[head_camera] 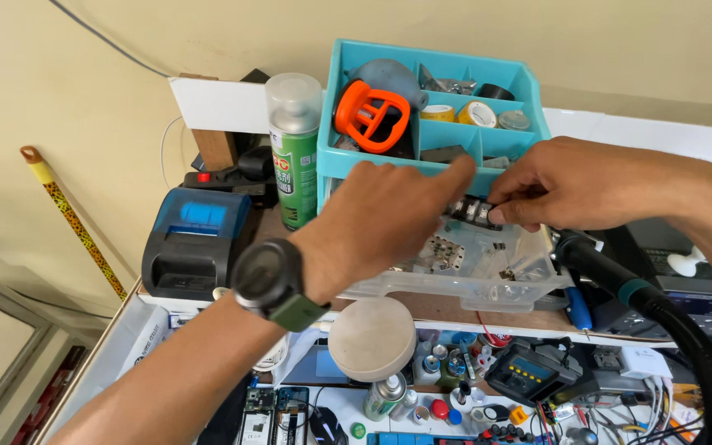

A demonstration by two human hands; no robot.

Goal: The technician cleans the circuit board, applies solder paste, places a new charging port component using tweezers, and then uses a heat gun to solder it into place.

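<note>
Your right hand (pixel 570 185) pinches a small dark component strip (pixel 473 211) over the clear plastic tray (pixel 488 288); your left hand (pixel 389 216), fingers extended, touches its other end. It looks thin and glossy, so a loose pinch could drop it among the tray's tiny metal parts. An elbow could knock the smooth green spray can (pixel 294 152) beside the rigid turquoise organizer (pixel 333 124).

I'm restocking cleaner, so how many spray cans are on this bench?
2: a tall green spray can left of the turquoise organizer, and a smaller can lying below the round beige disc. Clutter may hide more.
</note>
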